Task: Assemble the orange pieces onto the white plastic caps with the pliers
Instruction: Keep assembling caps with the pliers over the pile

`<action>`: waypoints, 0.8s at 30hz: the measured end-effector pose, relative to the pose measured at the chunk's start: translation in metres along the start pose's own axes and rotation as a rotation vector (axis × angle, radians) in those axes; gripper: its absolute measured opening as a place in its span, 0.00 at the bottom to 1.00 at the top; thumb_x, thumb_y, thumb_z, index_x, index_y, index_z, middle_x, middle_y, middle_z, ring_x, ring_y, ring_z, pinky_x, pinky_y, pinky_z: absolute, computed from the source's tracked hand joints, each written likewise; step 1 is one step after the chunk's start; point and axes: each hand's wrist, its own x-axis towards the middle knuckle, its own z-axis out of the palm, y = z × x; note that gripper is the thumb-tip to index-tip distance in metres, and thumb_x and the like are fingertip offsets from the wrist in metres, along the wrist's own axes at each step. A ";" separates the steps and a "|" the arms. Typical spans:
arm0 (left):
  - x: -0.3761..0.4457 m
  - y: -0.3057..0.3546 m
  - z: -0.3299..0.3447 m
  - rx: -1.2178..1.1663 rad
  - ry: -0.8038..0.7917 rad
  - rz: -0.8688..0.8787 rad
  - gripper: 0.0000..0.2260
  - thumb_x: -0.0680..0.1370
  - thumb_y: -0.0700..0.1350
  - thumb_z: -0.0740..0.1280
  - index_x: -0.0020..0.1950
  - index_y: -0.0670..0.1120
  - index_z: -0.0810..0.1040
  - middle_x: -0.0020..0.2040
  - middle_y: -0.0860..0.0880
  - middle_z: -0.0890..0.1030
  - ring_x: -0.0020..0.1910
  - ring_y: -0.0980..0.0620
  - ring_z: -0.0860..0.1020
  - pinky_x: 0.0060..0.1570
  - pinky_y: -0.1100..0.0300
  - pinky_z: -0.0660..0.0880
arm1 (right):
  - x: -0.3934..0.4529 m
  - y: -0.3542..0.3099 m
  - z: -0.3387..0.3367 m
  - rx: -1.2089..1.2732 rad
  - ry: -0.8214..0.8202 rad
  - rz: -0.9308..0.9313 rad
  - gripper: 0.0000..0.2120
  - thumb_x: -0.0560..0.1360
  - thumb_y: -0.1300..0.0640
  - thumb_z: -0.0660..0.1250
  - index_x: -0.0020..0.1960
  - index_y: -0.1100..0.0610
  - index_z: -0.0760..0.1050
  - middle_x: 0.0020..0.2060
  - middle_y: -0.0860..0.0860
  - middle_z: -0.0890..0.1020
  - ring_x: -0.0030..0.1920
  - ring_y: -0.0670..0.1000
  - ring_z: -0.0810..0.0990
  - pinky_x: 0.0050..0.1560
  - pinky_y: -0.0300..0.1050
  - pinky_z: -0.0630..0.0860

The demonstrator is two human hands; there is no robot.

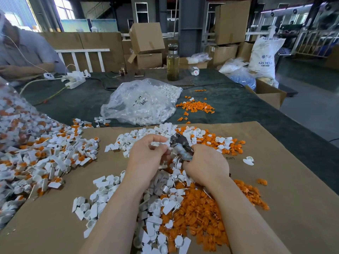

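**Pliers and cap meet above the sorting pile**

The right hand (206, 163) wraps its fingers around the handles of the pliers (180, 146), whose dark head points up and away from the person. Just left of that grip, the left hand (146, 154) pinches a white plastic cap (159, 143) between thumb and curled fingers, holding it against the head of the pliers (whether an orange piece sits in the cap cannot be told, since the fingers hide it).

Directly beneath both grips lies a loose heap of white caps (156, 195), and to its right, below the right forearm, a dense heap of orange pieces (200, 215). Both rest on a brown cardboard sheet (286, 213) spread over the bench (238, 107). Beyond the grip, more white and orange parts are mixed together.

Well to the left of the grips sits a pile of assembled caps (47, 154), white with orange showing. Farther out, past the cardboard, a clear plastic bag (141, 101) holds more white caps, with a scatter of orange parts to its right. A bottle (172, 63) stands farther back, and another person's sleeve (27, 50) shows at the far left.
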 end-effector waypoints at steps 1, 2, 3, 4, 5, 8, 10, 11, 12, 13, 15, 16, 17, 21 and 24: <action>0.000 0.001 0.000 -0.030 -0.008 -0.015 0.07 0.79 0.38 0.68 0.50 0.50 0.82 0.38 0.48 0.86 0.38 0.52 0.85 0.45 0.56 0.81 | 0.000 0.000 -0.001 0.031 0.019 0.003 0.07 0.73 0.47 0.66 0.44 0.50 0.71 0.36 0.46 0.76 0.35 0.47 0.74 0.28 0.40 0.66; 0.000 0.002 -0.001 -0.057 -0.016 -0.030 0.06 0.79 0.39 0.69 0.51 0.49 0.82 0.38 0.48 0.86 0.38 0.52 0.86 0.44 0.58 0.81 | 0.001 0.000 -0.002 0.079 0.031 0.002 0.08 0.74 0.47 0.65 0.42 0.50 0.71 0.35 0.46 0.76 0.35 0.47 0.75 0.29 0.41 0.67; 0.001 0.003 -0.001 -0.087 -0.027 -0.045 0.05 0.78 0.39 0.70 0.51 0.47 0.83 0.38 0.48 0.86 0.38 0.51 0.86 0.42 0.60 0.81 | 0.002 0.001 -0.003 0.140 0.038 -0.002 0.09 0.75 0.47 0.65 0.41 0.50 0.70 0.35 0.47 0.76 0.35 0.47 0.75 0.29 0.41 0.66; 0.001 0.003 -0.003 -0.121 -0.042 -0.060 0.05 0.77 0.39 0.71 0.51 0.46 0.82 0.38 0.48 0.86 0.39 0.51 0.86 0.41 0.61 0.81 | 0.002 0.001 -0.005 0.203 0.042 -0.008 0.09 0.75 0.48 0.65 0.40 0.50 0.69 0.35 0.47 0.76 0.35 0.47 0.75 0.29 0.41 0.65; 0.002 0.004 -0.004 -0.149 -0.060 -0.069 0.05 0.77 0.38 0.72 0.51 0.45 0.82 0.39 0.47 0.87 0.39 0.51 0.86 0.41 0.61 0.81 | 0.003 0.002 -0.007 0.266 0.051 -0.016 0.09 0.75 0.50 0.65 0.39 0.51 0.69 0.35 0.47 0.76 0.35 0.47 0.74 0.29 0.41 0.65; 0.001 0.005 -0.005 -0.180 -0.080 -0.068 0.04 0.77 0.37 0.71 0.50 0.44 0.82 0.39 0.46 0.87 0.40 0.51 0.86 0.40 0.62 0.81 | 0.003 0.003 -0.011 0.484 0.088 -0.038 0.04 0.74 0.55 0.68 0.42 0.52 0.73 0.37 0.49 0.79 0.38 0.50 0.78 0.34 0.45 0.73; 0.000 0.006 -0.005 -0.203 -0.057 -0.069 0.02 0.78 0.38 0.70 0.48 0.43 0.83 0.38 0.46 0.86 0.38 0.51 0.86 0.36 0.64 0.80 | 0.002 0.000 -0.012 0.590 0.101 -0.046 0.03 0.74 0.57 0.69 0.46 0.55 0.76 0.39 0.49 0.80 0.41 0.52 0.80 0.41 0.50 0.78; 0.000 0.006 -0.004 -0.210 -0.037 -0.071 0.03 0.78 0.39 0.70 0.47 0.43 0.83 0.37 0.46 0.86 0.36 0.52 0.85 0.34 0.65 0.79 | 0.001 0.000 -0.012 0.620 0.107 -0.053 0.04 0.73 0.57 0.69 0.47 0.55 0.76 0.39 0.48 0.81 0.41 0.52 0.80 0.42 0.51 0.78; 0.000 0.006 -0.004 -0.206 -0.016 -0.073 0.04 0.78 0.41 0.70 0.46 0.43 0.84 0.36 0.46 0.86 0.34 0.53 0.85 0.32 0.66 0.79 | 0.001 -0.001 -0.012 0.640 0.114 -0.062 0.04 0.73 0.57 0.70 0.47 0.55 0.76 0.39 0.48 0.81 0.42 0.52 0.80 0.42 0.51 0.78; 0.000 0.006 -0.004 -0.192 0.006 -0.070 0.04 0.78 0.43 0.71 0.45 0.44 0.84 0.35 0.48 0.86 0.32 0.54 0.84 0.31 0.67 0.78 | 0.001 -0.002 -0.013 0.659 0.122 -0.071 0.05 0.73 0.58 0.70 0.48 0.55 0.77 0.39 0.48 0.81 0.42 0.51 0.80 0.42 0.50 0.78; 0.000 0.006 -0.003 -0.142 0.049 -0.053 0.07 0.76 0.48 0.73 0.41 0.47 0.85 0.31 0.52 0.84 0.27 0.57 0.81 0.28 0.68 0.76 | 0.001 -0.002 -0.012 0.700 0.139 -0.099 0.03 0.73 0.57 0.71 0.46 0.53 0.77 0.37 0.44 0.81 0.39 0.46 0.80 0.38 0.45 0.77; -0.001 0.006 -0.003 -0.124 0.069 -0.046 0.08 0.75 0.50 0.74 0.39 0.49 0.85 0.30 0.54 0.83 0.26 0.58 0.79 0.27 0.67 0.75 | 0.000 -0.003 -0.012 0.715 0.153 -0.119 0.04 0.73 0.56 0.71 0.43 0.51 0.77 0.35 0.41 0.81 0.36 0.42 0.78 0.34 0.38 0.73; -0.001 0.007 -0.003 -0.129 0.084 -0.044 0.08 0.74 0.51 0.74 0.37 0.49 0.85 0.30 0.54 0.83 0.26 0.59 0.79 0.27 0.67 0.74 | -0.001 -0.005 -0.012 0.731 0.169 -0.136 0.07 0.73 0.56 0.72 0.40 0.48 0.75 0.32 0.37 0.80 0.34 0.39 0.77 0.31 0.31 0.69; -0.003 0.010 0.000 -0.302 0.095 -0.079 0.06 0.74 0.45 0.75 0.40 0.43 0.84 0.31 0.48 0.84 0.30 0.55 0.83 0.30 0.65 0.78 | -0.005 -0.009 -0.013 0.855 0.192 -0.162 0.05 0.74 0.55 0.72 0.42 0.48 0.77 0.32 0.39 0.80 0.32 0.37 0.76 0.32 0.29 0.69; -0.003 0.012 0.003 -0.349 0.089 -0.090 0.04 0.75 0.42 0.75 0.43 0.41 0.84 0.33 0.45 0.85 0.32 0.53 0.84 0.32 0.64 0.80 | -0.005 -0.011 -0.013 0.801 0.209 -0.176 0.05 0.75 0.54 0.71 0.42 0.51 0.77 0.32 0.43 0.78 0.32 0.39 0.75 0.32 0.30 0.67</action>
